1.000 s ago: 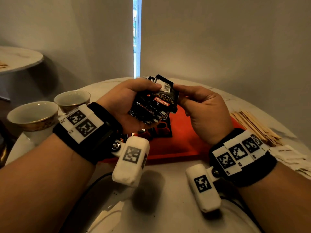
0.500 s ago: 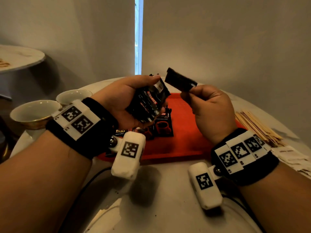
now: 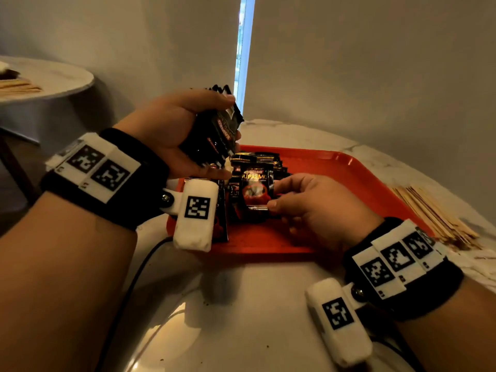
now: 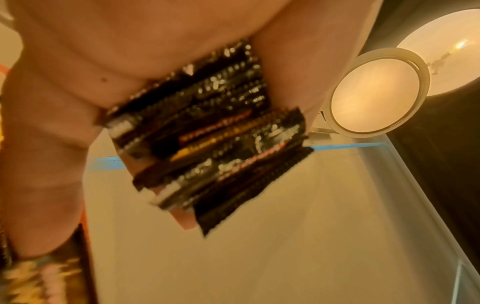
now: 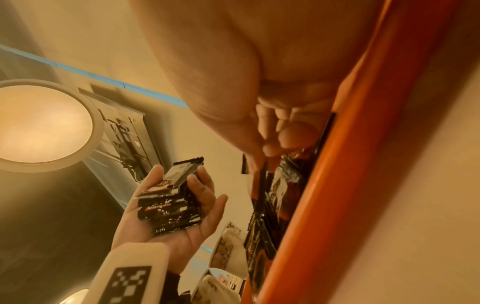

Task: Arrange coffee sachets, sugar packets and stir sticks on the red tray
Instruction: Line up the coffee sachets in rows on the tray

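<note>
Red tray on the bench holds overlapping black coffee sachets. Right hand pinches one sachet, labelled "SUPREMO", over that row. Left hand, fingers curled, grips a stack above the tray. Stir sticks lie beside the tray's right edge.

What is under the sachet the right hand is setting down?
Under the sachet pinched by the right hand lie more black sachets on the red tray. How many is hidden.
</note>
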Demonstrator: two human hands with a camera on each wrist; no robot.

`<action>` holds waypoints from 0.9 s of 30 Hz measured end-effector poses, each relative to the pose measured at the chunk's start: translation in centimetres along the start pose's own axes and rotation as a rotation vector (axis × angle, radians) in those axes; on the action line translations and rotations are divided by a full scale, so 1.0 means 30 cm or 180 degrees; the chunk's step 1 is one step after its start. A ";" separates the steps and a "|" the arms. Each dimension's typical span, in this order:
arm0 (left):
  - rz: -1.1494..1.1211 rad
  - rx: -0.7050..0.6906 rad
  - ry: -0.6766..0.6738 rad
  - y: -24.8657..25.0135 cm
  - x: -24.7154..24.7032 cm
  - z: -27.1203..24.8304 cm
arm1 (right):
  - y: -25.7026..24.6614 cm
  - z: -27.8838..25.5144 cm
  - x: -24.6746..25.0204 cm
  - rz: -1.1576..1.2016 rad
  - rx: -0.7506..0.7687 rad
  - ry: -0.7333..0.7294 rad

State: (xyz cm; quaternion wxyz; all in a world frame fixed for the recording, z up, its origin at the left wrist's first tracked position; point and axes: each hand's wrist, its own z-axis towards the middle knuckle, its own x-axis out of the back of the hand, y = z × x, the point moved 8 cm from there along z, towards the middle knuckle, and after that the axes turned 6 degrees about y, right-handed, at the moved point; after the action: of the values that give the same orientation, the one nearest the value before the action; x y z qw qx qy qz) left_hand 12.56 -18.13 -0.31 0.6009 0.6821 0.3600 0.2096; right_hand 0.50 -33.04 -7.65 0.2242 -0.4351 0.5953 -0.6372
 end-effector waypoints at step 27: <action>0.0281 0.0684 -0.0530 -0.116 -0.106 0.019 | 0.003 -0.021 -0.020 -0.0496 0.0002 -0.0030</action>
State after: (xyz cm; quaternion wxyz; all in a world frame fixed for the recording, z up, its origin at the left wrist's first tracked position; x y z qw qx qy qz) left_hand 10.07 -20.81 -3.33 0.5425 0.7727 0.2990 0.1389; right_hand 0.27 -32.23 -7.86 0.1769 -0.4830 0.5584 -0.6508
